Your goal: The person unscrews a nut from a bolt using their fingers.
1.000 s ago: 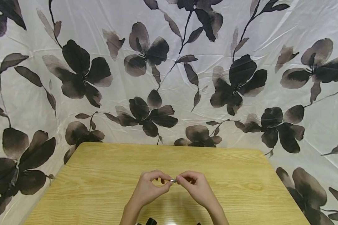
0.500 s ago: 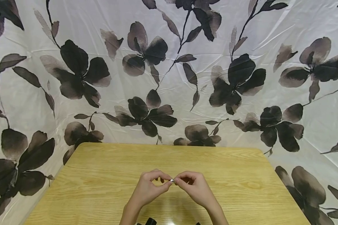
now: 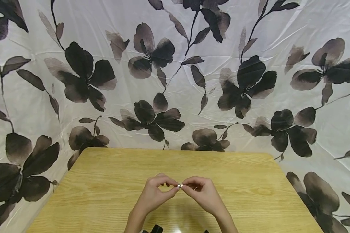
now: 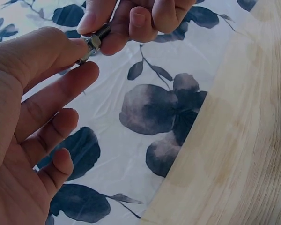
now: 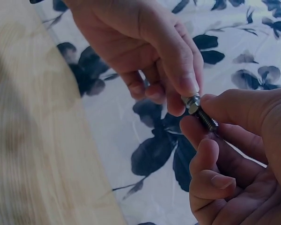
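Above the table, both hands meet at a small silver bolt [image 5: 207, 120] with a nut [image 4: 94, 42] on its threads. My left hand [image 3: 155, 191] pinches the bolt's head end between thumb and index finger. That end is mostly covered by the fingertips. The other left fingers are loosely curled in the left wrist view. From the other side, my right hand [image 3: 202, 194] has thumb and index fingertips pinching at the nut. The threaded shank points from the nut in between the right thumb and fingers.
A light wooden table [image 3: 105, 174] with rounded far corners lies under the hands. White cloth [image 3: 192, 106] with dark flowers hangs behind and at both sides. A black piece [image 3: 157, 229] shows by the left wrist at the bottom edge.
The right fingertips moved in toward the left ones, then slightly back, shifting their grip at the nut. The left hand has stayed nearly in place, holding the bolt.
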The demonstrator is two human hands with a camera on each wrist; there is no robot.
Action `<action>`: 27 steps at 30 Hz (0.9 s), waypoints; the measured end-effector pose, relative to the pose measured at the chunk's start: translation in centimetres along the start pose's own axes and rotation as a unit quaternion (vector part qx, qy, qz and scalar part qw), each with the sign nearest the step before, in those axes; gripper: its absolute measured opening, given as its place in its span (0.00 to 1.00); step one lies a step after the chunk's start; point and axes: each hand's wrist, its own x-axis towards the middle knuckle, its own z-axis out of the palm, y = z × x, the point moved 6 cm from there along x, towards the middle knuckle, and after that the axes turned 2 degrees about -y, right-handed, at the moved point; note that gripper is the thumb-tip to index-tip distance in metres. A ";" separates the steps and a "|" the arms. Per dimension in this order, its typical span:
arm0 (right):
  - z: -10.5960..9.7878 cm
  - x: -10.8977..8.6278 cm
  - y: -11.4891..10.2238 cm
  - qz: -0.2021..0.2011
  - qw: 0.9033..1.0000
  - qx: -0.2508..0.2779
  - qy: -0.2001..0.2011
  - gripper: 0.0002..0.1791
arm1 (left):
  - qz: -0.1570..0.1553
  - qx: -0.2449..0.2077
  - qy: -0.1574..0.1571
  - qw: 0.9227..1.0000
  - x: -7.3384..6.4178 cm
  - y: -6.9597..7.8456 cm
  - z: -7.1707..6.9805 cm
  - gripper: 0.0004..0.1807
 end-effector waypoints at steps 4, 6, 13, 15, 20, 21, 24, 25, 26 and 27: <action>0.1 -0.1 0.1 -0.006 1.000 0.009 -0.002 0.09 | -0.005 -0.002 0.002 1.000 -0.1 0.0 0.0 0.08; 0.2 -0.1 0.1 -0.007 1.000 0.014 -0.004 0.10 | -0.011 -0.005 0.002 1.000 -0.1 0.0 0.0 0.08; -0.2 0.1 0.3 0.013 1.000 0.015 0.017 0.12 | -0.015 -0.001 0.005 1.000 0.1 0.1 -0.2 0.09; -0.3 0.1 0.3 0.018 1.000 0.013 0.020 0.12 | -0.013 0.000 0.006 1.000 0.1 0.1 -0.2 0.09; -0.3 0.2 0.6 0.021 1.000 0.003 0.010 0.14 | -0.001 -0.002 0.004 1.000 0.1 0.2 -0.1 0.10; -0.3 0.2 0.6 0.021 1.000 0.001 0.008 0.14 | 0.002 -0.002 0.003 1.000 0.1 0.3 -0.1 0.09; -0.3 0.3 0.8 0.024 1.000 -0.004 0.008 0.12 | 0.014 0.000 0.004 1.000 0.1 0.3 0.0 0.09; -0.3 0.2 0.8 0.027 1.000 -0.005 0.009 0.11 | 0.016 0.001 0.005 1.000 0.1 0.4 0.0 0.09; -0.3 0.2 0.9 0.028 1.000 -0.005 0.010 0.10 | 0.015 0.002 0.005 1.000 0.1 0.4 0.1 0.09; -0.3 0.2 0.9 0.030 0.999 -0.004 0.010 0.10 | 0.015 0.001 0.006 1.000 0.0 0.4 0.1 0.09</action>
